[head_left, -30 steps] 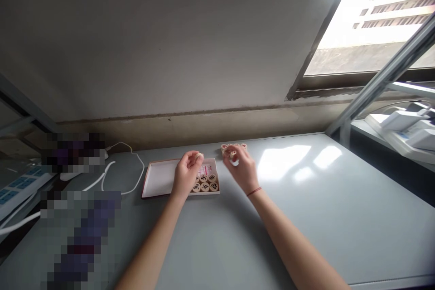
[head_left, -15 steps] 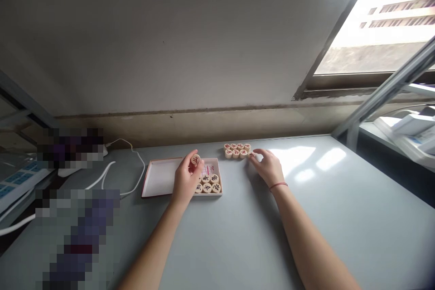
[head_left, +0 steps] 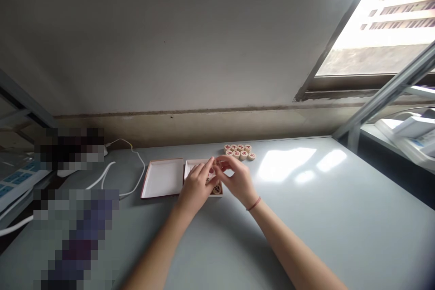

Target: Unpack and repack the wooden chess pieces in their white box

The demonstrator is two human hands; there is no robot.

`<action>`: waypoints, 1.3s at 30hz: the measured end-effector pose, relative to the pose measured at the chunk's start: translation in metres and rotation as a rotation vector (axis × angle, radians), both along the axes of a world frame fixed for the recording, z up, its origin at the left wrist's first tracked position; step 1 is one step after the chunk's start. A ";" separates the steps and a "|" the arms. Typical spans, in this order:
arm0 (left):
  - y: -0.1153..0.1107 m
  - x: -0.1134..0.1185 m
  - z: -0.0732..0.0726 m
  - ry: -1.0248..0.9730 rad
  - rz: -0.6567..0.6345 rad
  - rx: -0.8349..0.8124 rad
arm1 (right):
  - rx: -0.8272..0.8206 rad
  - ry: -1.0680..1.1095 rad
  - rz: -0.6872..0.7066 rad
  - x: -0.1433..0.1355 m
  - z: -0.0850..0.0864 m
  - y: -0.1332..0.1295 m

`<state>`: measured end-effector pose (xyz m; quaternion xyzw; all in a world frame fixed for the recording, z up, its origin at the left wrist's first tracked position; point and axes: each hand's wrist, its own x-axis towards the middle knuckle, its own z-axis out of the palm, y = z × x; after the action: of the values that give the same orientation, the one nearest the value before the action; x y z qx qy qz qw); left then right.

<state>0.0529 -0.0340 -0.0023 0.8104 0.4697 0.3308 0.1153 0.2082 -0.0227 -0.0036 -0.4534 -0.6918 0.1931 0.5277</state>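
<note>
My left hand (head_left: 196, 186) and my right hand (head_left: 238, 177) meet above an open box tray (head_left: 191, 163), fingertips almost touching. My right thumb and index finger close on what appears to be a Chinese chess piece (head_left: 216, 162), mostly covered by the fingers. The fingers of my left hand are curled beside it; what they grip is hidden. Below them in the tray, a round wooden piece with a black character (head_left: 216, 188) shows, others being covered. Behind the right hand stand two short rows of pieces with red characters (head_left: 237, 154).
Left of the tray lies the box's white-lined lid (head_left: 163, 177). A white cable (head_left: 138, 176) and power strip (head_left: 20, 176) are at the far left. Wall (head_left: 190, 131) bounds the grey table (head_left: 306, 217) at the back; a metal frame (head_left: 384, 93) rises on the right.
My right hand has let go of a red-character piece at the right end of the front row and moved left to the tray. My left hand has shifted slightly right and lower.
</note>
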 end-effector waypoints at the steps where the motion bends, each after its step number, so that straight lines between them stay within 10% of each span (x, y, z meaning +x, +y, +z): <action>1: 0.000 -0.002 0.003 0.034 -0.021 -0.015 | -0.012 0.019 -0.064 0.011 -0.002 0.006; 8: 0.003 -0.024 0.017 0.168 -0.119 -0.207 | -0.228 -0.116 -0.631 0.089 -0.026 0.038; 20: 0.003 -0.026 0.000 0.342 -0.102 -0.263 | -0.233 -0.419 -0.591 0.096 -0.053 0.044; 39: 0.002 -0.018 -0.001 0.313 -0.062 -0.267 | -0.215 -0.326 -0.583 0.093 -0.044 0.040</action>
<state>0.0347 -0.0320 -0.0035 0.8436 0.4962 0.1318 0.1573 0.3016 0.0174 -0.0473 -0.7099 -0.5839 0.0313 0.3926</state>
